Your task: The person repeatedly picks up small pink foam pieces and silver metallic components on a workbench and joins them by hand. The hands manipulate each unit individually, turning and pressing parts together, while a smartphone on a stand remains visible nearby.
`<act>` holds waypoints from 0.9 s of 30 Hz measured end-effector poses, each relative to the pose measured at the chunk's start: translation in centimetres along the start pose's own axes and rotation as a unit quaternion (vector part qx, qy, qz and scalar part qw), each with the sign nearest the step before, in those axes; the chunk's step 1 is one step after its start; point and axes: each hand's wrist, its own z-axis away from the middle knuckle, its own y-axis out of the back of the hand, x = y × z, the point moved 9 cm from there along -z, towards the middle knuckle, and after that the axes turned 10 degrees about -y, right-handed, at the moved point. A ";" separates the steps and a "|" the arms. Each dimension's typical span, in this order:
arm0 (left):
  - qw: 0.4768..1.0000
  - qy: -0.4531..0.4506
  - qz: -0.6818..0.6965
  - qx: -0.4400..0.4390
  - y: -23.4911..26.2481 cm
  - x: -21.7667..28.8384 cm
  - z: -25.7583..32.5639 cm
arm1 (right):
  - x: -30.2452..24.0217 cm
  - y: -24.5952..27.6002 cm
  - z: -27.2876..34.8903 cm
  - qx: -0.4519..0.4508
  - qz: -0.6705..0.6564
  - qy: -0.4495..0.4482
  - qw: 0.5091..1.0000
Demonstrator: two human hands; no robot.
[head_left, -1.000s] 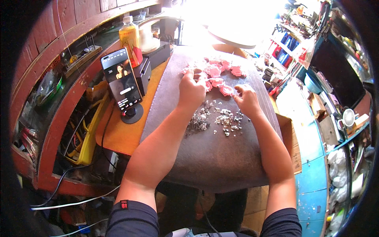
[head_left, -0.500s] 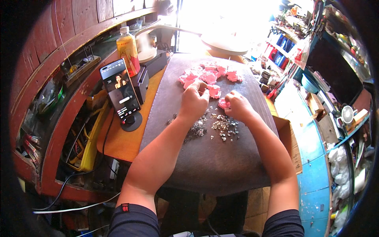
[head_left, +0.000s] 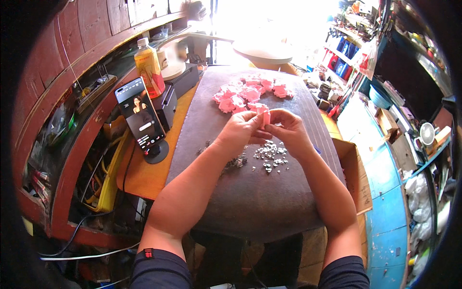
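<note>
Both my hands meet over the middle of a dark board. The fingers of my left hand (head_left: 240, 131) and my right hand (head_left: 291, 132) are closed in a pinch around one small pink piece (head_left: 266, 118), held up between them. Fingers cover much of it, so its exact kind is unclear. Just beyond lies a loose heap of similar frilly pink pieces (head_left: 251, 92). Below my right hand, small shiny metal bits (head_left: 270, 156) are scattered. A darker heap of tiny metal parts (head_left: 237, 162) lies partly behind my left forearm.
Left of the dark board (head_left: 255, 207), a phone (head_left: 140, 113) stands on a round holder, with a yellow drink bottle (head_left: 149, 70) behind it. A pale round-topped object (head_left: 264, 50) sits at the far end. At right are a cardboard box (head_left: 353, 173) and a blue surface (head_left: 385, 212).
My hands were apart, the right one on a pink piece at the board. Now the right hand has moved left and up to my left hand, and both hold a pink piece.
</note>
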 end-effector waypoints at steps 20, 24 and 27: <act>0.981 -0.126 -0.148 0.015 0.1 2.9 0.2 | 2.3 0.4 0.7 -0.026 -0.146 -0.153 0.977; 0.978 -0.123 -0.167 0.017 0.4 2.7 -0.1 | 2.0 0.8 0.4 -0.032 -0.076 -0.141 0.987; 0.975 -0.113 -0.191 0.027 0.4 2.8 0.1 | 1.7 1.3 0.3 -0.012 -0.058 -0.113 0.992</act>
